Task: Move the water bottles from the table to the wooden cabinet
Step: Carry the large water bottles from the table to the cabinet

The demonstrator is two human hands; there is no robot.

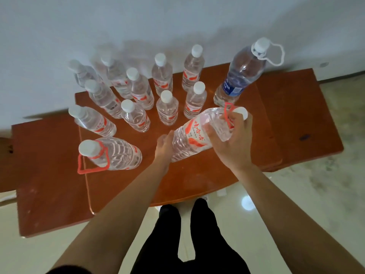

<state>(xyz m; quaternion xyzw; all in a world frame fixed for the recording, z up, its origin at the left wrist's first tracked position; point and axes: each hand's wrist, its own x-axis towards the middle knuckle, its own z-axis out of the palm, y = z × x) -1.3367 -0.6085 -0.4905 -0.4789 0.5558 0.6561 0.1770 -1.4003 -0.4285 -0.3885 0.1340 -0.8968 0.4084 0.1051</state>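
A large clear water bottle with a red label and red handle (194, 135) is tilted above the reddish wooden table (197, 180). My right hand (233, 143) grips it near the neck and shoulder. My left hand (165, 147) holds its lower body from the left side. Another large bottle with a red handle (114, 153) stands at the front left. A tall blue-labelled bottle with a white handle (239, 76) stands at the back right. Several small white-capped bottles (166, 107) stand in the middle and back left.
A white wall rises right behind the table. Lower wooden surfaces (308, 115) flank the table on both sides. Pale glossy tile floor (296, 204) lies in front, with my dark-trousered legs (189, 234) close to the table's front edge.
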